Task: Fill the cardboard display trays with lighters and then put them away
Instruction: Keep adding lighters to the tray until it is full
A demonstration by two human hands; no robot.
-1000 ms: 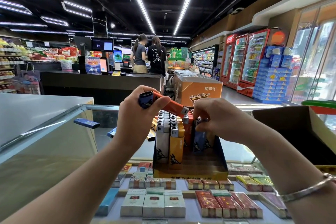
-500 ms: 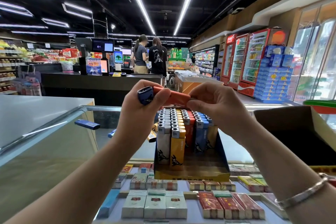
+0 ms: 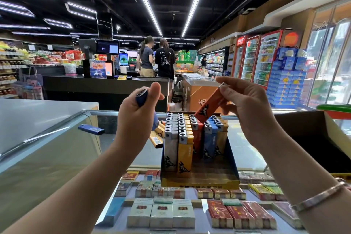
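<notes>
Rows of boxed cigarette packs (image 3: 163,213) lie under the near glass countertop (image 3: 57,150), two people (image 3: 155,57) stand at the far black checkout counter (image 3: 106,87) (backs turned), and red-framed drink fridges (image 3: 256,57) line the right wall.

lighters (image 3: 187,135) in tray (image 3: 199,181) (on counter (image 3: 245,150))

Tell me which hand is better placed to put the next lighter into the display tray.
Right hand: it pinches the orange lighter tilted just above the tray's red row. The left hand grips blue lighters off to the side.
</notes>
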